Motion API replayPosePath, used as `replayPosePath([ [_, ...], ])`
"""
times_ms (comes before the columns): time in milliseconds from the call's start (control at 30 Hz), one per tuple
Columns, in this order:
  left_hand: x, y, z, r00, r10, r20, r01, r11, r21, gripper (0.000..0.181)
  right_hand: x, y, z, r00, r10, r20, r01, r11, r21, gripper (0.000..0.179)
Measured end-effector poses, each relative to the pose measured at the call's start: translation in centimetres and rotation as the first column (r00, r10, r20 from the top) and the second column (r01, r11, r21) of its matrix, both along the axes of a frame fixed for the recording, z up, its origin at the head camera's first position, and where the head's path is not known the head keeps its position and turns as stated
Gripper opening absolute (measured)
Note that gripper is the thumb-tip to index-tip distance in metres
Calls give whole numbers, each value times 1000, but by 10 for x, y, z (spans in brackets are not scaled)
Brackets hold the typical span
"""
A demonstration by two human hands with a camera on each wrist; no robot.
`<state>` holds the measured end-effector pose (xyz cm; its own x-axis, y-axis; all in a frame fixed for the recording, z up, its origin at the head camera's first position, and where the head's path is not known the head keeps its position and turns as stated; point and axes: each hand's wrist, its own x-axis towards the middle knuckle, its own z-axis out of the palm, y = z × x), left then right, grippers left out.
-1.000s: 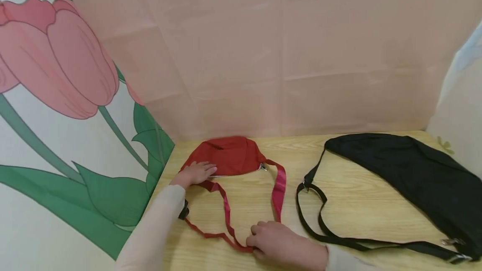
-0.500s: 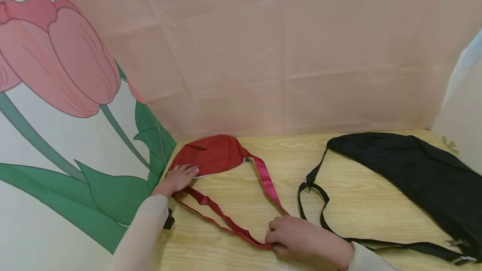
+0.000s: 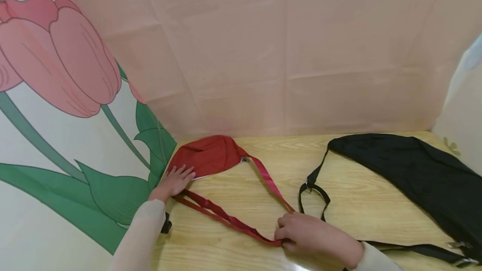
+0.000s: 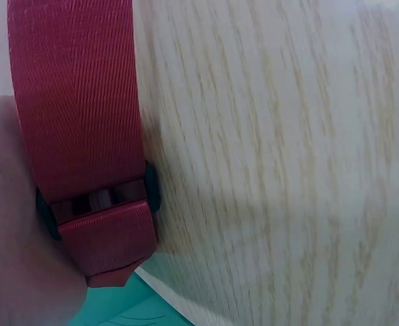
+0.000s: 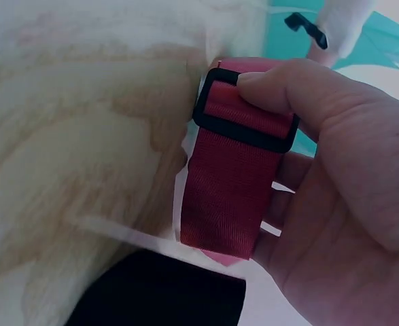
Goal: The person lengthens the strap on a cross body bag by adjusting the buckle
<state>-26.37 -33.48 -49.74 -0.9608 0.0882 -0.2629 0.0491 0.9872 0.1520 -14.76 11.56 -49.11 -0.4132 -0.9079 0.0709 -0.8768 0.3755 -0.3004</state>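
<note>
A red waist bag (image 3: 211,154) lies at the back left of the wooden table. My left hand (image 3: 176,182) rests on its lower left corner with the fingers spread straight. In the left wrist view, red webbing (image 4: 77,102) with a dark slider (image 4: 153,187) runs beside that hand. At the front, my right hand (image 3: 318,235) grips the bag's red strap (image 3: 241,227), which stretches toward it in a long loop. The right wrist view shows the thumb pressing at a black slider buckle (image 5: 243,134) on the strap, with the fingers behind the webbing.
A larger black bag (image 3: 410,175) lies on the right of the table (image 3: 233,195). Its black strap (image 3: 410,248) passes close to my right forearm. Pink cloth (image 3: 241,53) hangs behind, and a tulip-printed panel (image 3: 83,62) stands at left.
My right hand has moved right with the red strap, drawing its loop straighter. The bag's body and my left hand have shifted left and turned a little.
</note>
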Motion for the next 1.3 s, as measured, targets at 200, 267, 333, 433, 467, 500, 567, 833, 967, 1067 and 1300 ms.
replayPosePath([
  [200,3,-2,2,1000,11,7,-11,1000,-1,64,-2,6,2,999,-36,10,36,999,12,14],
  [267,3,-2,2,1000,11,5,-11,1000,-1,64,-3,8,2,999,-35,-10,35,999,-7,15],
  [333,3,-2,2,1000,12,3,-12,1000,-1,64,-3,8,1,999,-29,-33,28,999,-20,16],
  [433,3,-2,2,1000,13,1,-13,1000,-6,65,-3,8,2,999,-33,-38,32,999,-12,14],
  [467,3,-1,2,1000,15,1,-15,1000,-8,65,-2,7,3,999,-37,-34,37,999,-4,13],
  [500,3,-1,2,1000,18,2,-18,1000,-11,65,-2,6,3,999,-45,-28,45,999,8,12],
  [567,3,0,1,1000,22,1,-22,1000,-12,66,-2,4,5,997,-72,-20,73,997,38,10],
  [833,3,8,2,999,44,3,-44,999,7,69,-4,-3,5,988,-125,-90,127,992,8,13],
  [967,2,19,3,999,32,-25,-32,999,12,72,-3,4,8,977,-134,-165,124,990,-69,24],
  [1067,-1,36,6,998,-12,-59,13,1000,22,72,-2,16,13,968,-171,-186,157,984,-90,33],
  [1300,0,97,24,975,-161,-156,177,980,92,66,3,52,23,937,-279,-209,256,958,-132,48],
])
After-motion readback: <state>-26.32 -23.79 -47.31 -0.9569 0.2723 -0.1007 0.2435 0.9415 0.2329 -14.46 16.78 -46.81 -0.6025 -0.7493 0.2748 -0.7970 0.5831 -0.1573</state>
